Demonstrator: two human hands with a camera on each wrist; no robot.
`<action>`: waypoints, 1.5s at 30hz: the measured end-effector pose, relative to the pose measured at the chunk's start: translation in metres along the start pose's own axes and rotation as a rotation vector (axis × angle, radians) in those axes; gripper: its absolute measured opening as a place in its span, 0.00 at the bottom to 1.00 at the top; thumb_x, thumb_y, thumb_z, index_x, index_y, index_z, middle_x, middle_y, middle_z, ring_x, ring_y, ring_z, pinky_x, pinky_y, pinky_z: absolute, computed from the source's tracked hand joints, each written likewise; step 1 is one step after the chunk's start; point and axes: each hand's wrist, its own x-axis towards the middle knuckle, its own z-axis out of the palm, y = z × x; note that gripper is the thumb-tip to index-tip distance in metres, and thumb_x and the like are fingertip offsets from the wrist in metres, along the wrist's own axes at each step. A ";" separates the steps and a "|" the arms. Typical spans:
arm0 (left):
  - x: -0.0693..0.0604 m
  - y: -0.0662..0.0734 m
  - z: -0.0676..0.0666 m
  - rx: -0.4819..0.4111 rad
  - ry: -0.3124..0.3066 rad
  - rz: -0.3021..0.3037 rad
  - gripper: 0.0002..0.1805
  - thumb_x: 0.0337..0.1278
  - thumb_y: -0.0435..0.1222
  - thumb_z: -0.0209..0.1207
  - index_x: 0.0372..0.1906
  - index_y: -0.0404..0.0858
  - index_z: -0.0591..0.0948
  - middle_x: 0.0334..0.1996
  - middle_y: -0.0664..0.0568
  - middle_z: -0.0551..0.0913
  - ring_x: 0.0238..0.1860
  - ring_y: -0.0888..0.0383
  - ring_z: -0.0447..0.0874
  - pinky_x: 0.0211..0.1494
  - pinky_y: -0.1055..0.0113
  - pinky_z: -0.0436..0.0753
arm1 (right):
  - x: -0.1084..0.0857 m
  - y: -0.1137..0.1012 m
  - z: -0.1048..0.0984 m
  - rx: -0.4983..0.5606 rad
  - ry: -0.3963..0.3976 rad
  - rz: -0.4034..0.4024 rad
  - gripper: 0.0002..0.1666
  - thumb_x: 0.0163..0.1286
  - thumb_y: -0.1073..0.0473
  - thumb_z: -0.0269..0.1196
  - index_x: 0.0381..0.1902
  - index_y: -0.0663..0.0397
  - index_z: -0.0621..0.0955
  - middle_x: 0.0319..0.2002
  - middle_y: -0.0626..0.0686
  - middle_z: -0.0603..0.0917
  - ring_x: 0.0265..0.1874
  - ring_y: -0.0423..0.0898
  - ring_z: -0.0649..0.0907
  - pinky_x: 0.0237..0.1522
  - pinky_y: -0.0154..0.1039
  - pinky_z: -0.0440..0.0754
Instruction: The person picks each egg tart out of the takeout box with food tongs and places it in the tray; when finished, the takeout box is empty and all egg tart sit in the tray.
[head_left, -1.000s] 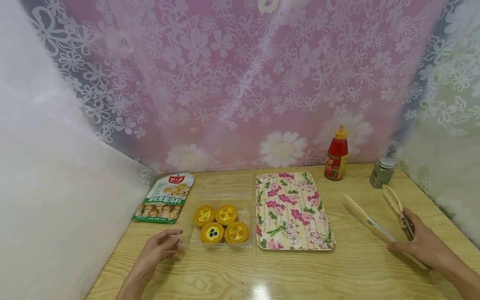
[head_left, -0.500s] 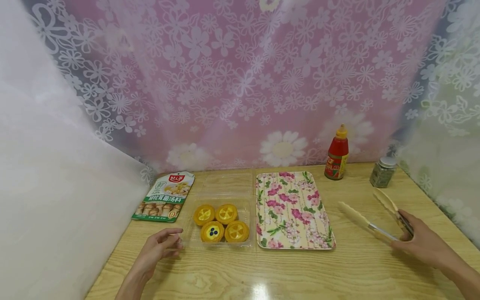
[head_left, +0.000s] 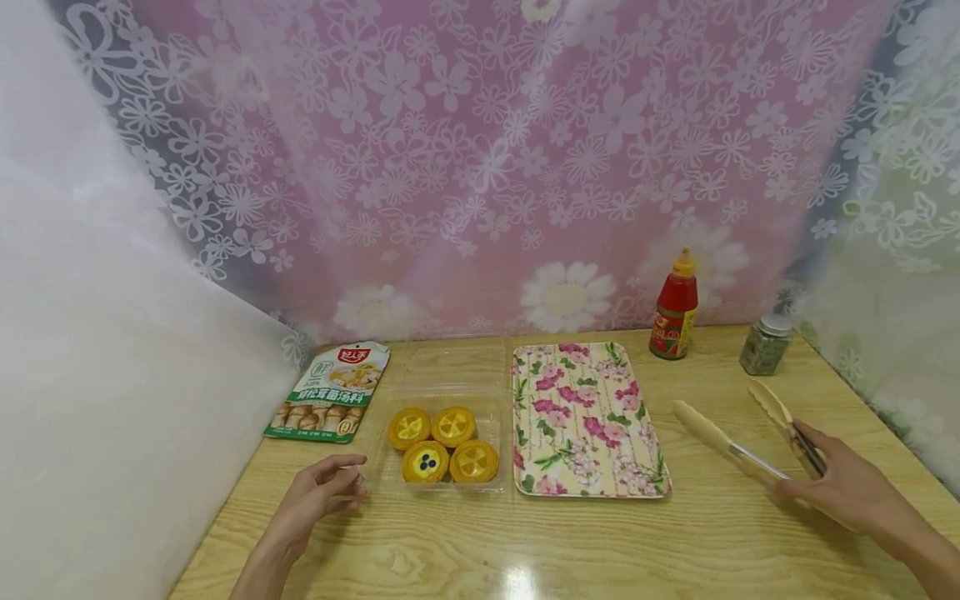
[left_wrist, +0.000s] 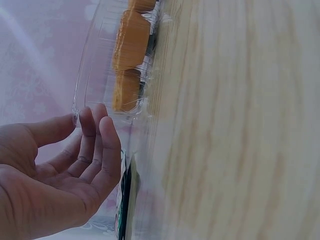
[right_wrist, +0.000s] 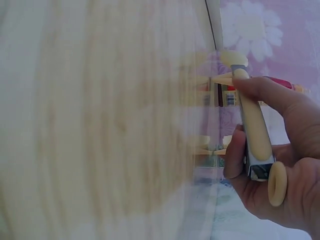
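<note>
In the head view, my left hand (head_left: 318, 500) is at the left edge of a clear plastic container (head_left: 491, 412) holding several yellow egg tarts (head_left: 453, 427), one topped with dark berries. The left wrist view shows thumb and fingertips pinching the rim of the container (left_wrist: 82, 75). At the right, my right hand (head_left: 843, 487) grips a pair of tongs (head_left: 757, 461) with cream tips and metal arms. The arms of the tongs are spread apart, nothing between them. In the right wrist view, thumb and fingers wrap around the tongs (right_wrist: 255, 122).
A floral tray (head_left: 585, 425) lies between container and tongs. Behind the left hand is a green-and-white food pouch (head_left: 330, 396). A red sauce bottle (head_left: 675, 312) and a small lidded jar (head_left: 765, 346) stand at the back right. Patterned curtains (head_left: 487, 167) enclose the wooden table (head_left: 450, 550).
My right hand has shifted the tongs slightly left, with their tips further from the jar. My left hand and the container have stayed in place.
</note>
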 end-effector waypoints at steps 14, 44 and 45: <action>-0.001 0.000 0.000 0.011 -0.003 0.000 0.26 0.78 0.41 0.58 0.69 0.29 0.75 0.42 0.48 0.85 0.47 0.49 0.88 0.51 0.59 0.89 | -0.014 -0.029 -0.002 0.056 -0.032 0.051 0.65 0.74 0.32 0.62 0.84 0.48 0.33 0.13 0.50 0.76 0.14 0.48 0.77 0.19 0.43 0.75; -0.002 0.000 0.000 0.017 -0.009 0.001 0.26 0.79 0.42 0.58 0.70 0.30 0.74 0.42 0.47 0.85 0.49 0.47 0.87 0.51 0.59 0.88 | -0.024 -0.099 0.008 0.186 0.044 -0.210 0.46 0.74 0.40 0.66 0.84 0.32 0.59 0.73 0.72 0.69 0.06 0.36 0.61 0.09 0.41 0.72; -0.002 0.000 0.000 0.018 -0.010 0.001 0.26 0.79 0.42 0.58 0.70 0.30 0.74 0.43 0.46 0.85 0.49 0.47 0.87 0.51 0.58 0.88 | -0.024 -0.104 0.008 0.200 0.041 -0.220 0.46 0.74 0.40 0.66 0.83 0.32 0.60 0.73 0.71 0.69 0.06 0.36 0.61 0.08 0.40 0.72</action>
